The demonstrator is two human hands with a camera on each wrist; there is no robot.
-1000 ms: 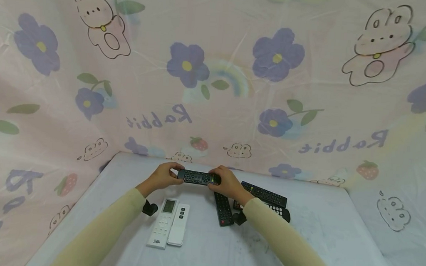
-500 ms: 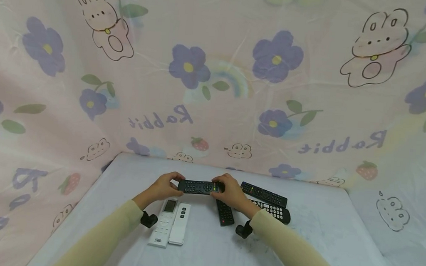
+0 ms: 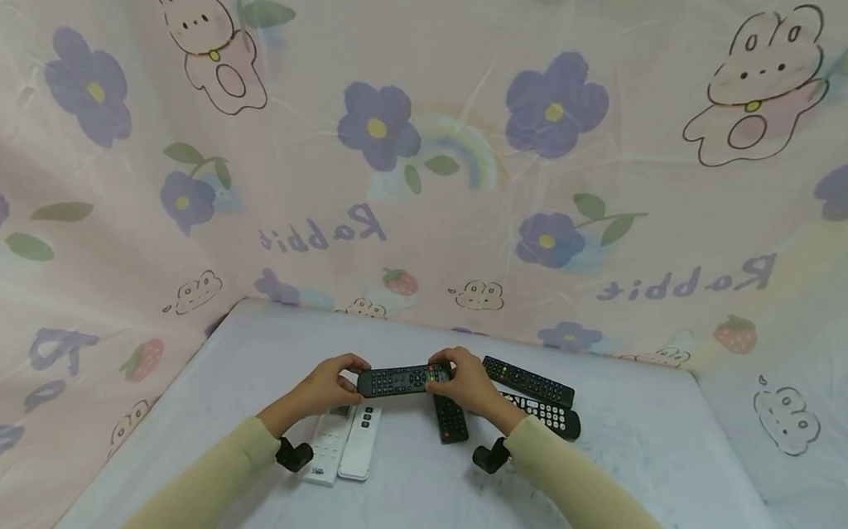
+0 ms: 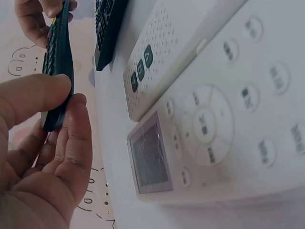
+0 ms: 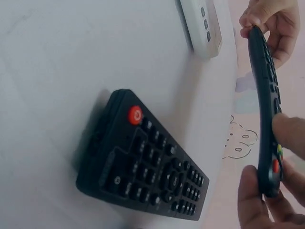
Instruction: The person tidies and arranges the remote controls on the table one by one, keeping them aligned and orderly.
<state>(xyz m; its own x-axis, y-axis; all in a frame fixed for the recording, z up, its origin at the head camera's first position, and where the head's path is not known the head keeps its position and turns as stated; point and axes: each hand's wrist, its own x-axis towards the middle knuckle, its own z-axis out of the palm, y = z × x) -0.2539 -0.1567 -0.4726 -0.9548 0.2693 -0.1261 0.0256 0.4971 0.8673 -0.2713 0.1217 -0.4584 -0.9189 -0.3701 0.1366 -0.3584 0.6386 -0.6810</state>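
A black remote control with coloured buttons is held sideways above the table, its keys facing up toward the head. My left hand pinches its left end between thumb and fingers, and my right hand grips the other end. In the left wrist view the thumb presses along the edge of that remote. Under my left hand lie two white remotes, one with a small screen and a slimmer one beside it. Below my right hand rests another black remote with a red power button, partly hidden in the head view.
Right of my right hand, two more black remotes lie close together, the farther one and one with white keys. The white table meets a printed rabbit-and-flower cloth at its back edge and sides.
Both hands have come down and nearer with the black remote. It was level before and now tilts, its right end higher in view. The remotes on the table stay put.
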